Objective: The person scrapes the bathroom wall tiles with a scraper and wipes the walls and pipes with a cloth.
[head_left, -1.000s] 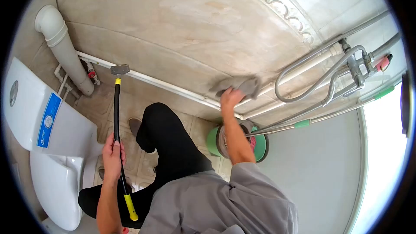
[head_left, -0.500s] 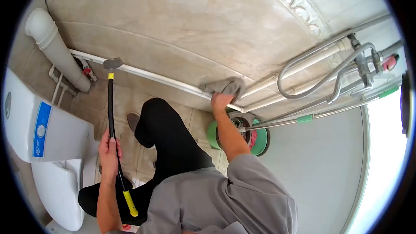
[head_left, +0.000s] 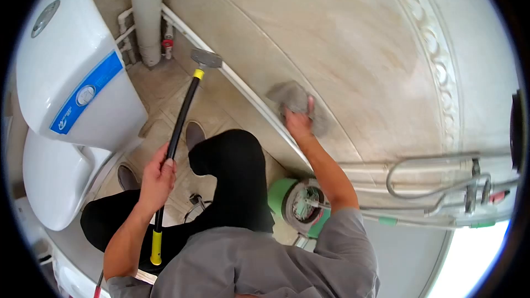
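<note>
My left hand (head_left: 158, 179) is closed around the black shaft of a long-handled tool (head_left: 183, 115). Yellow collars mark both ends of its handle, and its flat grey head (head_left: 206, 58), like a scraper's, is in front of the white wall pipe. The head's exact kind is not clear. On the right, my right hand (head_left: 298, 123) presses a grey cloth (head_left: 291, 97) against the beige wall tiles (head_left: 353, 60), just above the pipe. The thumb side of that hand shows; the cloth covers some fingers.
A white toilet (head_left: 83, 105) with a blue label stands at my left. The white pipe (head_left: 248, 91) runs along the wall from a thick drain pipe (head_left: 146, 22). A green bucket (head_left: 280, 194) holding a mop stands beside my leg. Metal shower fittings (head_left: 475, 187) project at the right.
My view has turned, with the toilet now higher and larger. My right hand has moved the cloth from the pipe up onto the wall tiles. The left hand still grips the long-handled tool.
</note>
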`<state>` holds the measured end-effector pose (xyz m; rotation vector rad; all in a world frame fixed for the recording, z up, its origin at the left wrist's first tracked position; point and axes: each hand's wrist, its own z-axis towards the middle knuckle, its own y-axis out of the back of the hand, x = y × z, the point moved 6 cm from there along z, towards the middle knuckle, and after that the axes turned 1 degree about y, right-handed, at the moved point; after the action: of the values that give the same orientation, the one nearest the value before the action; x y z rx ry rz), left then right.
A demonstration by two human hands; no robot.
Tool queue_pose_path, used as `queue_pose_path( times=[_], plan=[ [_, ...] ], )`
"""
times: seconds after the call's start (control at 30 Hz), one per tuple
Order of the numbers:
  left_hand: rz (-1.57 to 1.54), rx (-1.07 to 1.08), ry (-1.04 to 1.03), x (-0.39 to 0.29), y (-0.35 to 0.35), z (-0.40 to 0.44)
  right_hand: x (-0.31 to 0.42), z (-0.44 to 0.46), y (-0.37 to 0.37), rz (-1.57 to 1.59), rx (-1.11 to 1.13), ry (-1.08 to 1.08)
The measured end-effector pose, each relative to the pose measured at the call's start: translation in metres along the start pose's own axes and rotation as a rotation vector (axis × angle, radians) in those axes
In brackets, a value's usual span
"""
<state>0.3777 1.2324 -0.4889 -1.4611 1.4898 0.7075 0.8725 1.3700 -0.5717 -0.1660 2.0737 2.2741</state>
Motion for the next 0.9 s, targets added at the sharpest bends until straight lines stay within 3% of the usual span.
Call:
queue_pose_path(
  times=[0.03, 0.1, 0.17, 0.23, 0.3, 0.4, 0.47, 0.5, 0.53, 0.57, 0.6, 0.67, 0.7, 0.73, 0.8, 0.87, 0.9],
  plan=[
    [-0.001, -0.03, -0.002, 0.0, 0.001, 0.002, 0.02, 0.034, -0.02, 0.185, -0.06, 0.027],
    [-0.007, -0.026, 0.029, 0.002, -0.001, 0.006, 0.127, 0.094, 0.051, 0.86, 0.055, 0.18],
    [0.024, -0.048, 0.064, 0.004, 0.003, 0.011, 0.191, 0.144, 0.074, 1.084, 0.044, 0.279],
    [0.089, -0.072, 0.04, 0.004, 0.004, 0.015, 0.218, 0.179, 0.051, 0.917, -0.037, 0.314],
    [0.136, -0.089, -0.012, 0.003, 0.004, 0.018, 0.227, 0.176, 0.035, 0.164, -0.52, 0.569],
    [0.064, -0.106, 0.009, -0.009, 0.004, 0.019, 0.184, 0.099, 0.088, -0.011, -0.432, 0.663],
    [0.057, -0.085, -0.019, -0.018, 0.001, 0.016, 0.136, 0.034, 0.12, -0.031, -0.183, 0.592],
    [0.066, -0.068, -0.033, -0.019, 0.0, 0.013, 0.077, 0.005, 0.094, 0.152, -0.164, 0.316],
    [0.066, -0.045, -0.105, -0.014, -0.001, 0.014, 0.039, -0.034, 0.094, -0.004, -0.078, 0.384],
    [0.043, -0.067, -0.113, -0.012, 0.001, 0.01, 0.005, -0.066, 0.105, 0.22, -0.069, -0.005],
    [0.139, -0.074, -0.121, -0.011, 0.0, 0.007, -0.017, -0.09, 0.118, 0.248, -0.059, -0.121],
    [0.254, -0.102, -0.116, -0.016, -0.001, -0.003, -0.036, -0.114, 0.134, 0.966, -0.304, -0.119],
    [0.242, -0.116, -0.118, -0.017, 0.002, -0.008, -0.043, -0.1, 0.14, 0.965, -0.299, -0.101],
    [0.27, -0.101, -0.145, -0.019, 0.003, -0.012, -0.021, -0.086, 0.161, 0.29, -0.287, 0.181],
    [0.31, -0.083, -0.127, -0.023, 0.005, -0.014, 0.026, -0.047, 0.18, -0.453, -0.42, 0.377],
    [0.333, -0.127, -0.167, -0.019, 0.01, -0.01, 0.124, 0.045, 0.214, -0.461, -0.685, 0.353],
    [0.352, -0.15, -0.191, -0.019, 0.013, -0.007, 0.145, 0.082, 0.196, -0.41, -0.613, 0.4]
  ],
)
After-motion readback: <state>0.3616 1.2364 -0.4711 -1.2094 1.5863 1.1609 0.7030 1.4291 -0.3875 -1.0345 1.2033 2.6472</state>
